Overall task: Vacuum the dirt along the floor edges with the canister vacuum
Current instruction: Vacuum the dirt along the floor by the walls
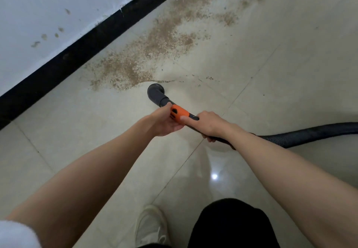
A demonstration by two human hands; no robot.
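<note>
Glossy beige tile floor (271, 73) fills most of the view, w/ grout lines crossing it and a ceiling-light glare spot low in the middle. White wall (48, 5) takes the upper left, marked w/ a few brown smudges, and a black baseboard (77, 57) runs diagonally along its foot from lower left to upper right.

Brown dirt (155, 44) lies scattered in a long band beside the baseboard, thickest near the middle and thinning toward the top right. A thin trail of it runs off to the right, just past the nozzle.

My black trouser leg (232, 226) and pale sneaker (149, 226) show at the bottom edge, w/ a bit of white sleeve (15, 236) in the bottom-left corner.

Ribbed black hose (310, 133) comes in from the right edge, curves along the floor and runs up under my right wrist.

My left hand (164, 120) holds the orange collar (179, 113) from the left side, fingers wrapped under it, thumb lying along the top. My right hand (209, 124) is curled tight around the dark tube just behind the collar, thumb resting against the orange part.

Grey curved nozzle (156, 92) sticks out ahead of my left hand, its round mouth at the near edge of the dirt patch. Can't tell if the mouth touches the floor.
</note>
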